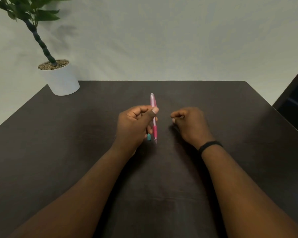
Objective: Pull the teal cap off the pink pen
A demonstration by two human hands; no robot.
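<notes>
the left hand [134, 127] pinches a pink pencil [154, 117] above the dark surface [230, 117], tip toward the person; a teal thing [149, 136], maybe a second pencil, peeks below the fingers. just beside it the right hand [190, 125] is curled, holding nothing. a potted plant [62, 78] stands far left.

No text, label, brand, number or sign is showing legibly anywhere in this view. The pink mechanical pencil [153, 107] is showing no print that can be read on its barrel, the white plant pot [63, 79] is standing plain, and the black wristband [210, 146] is carrying no visible marking.
</notes>
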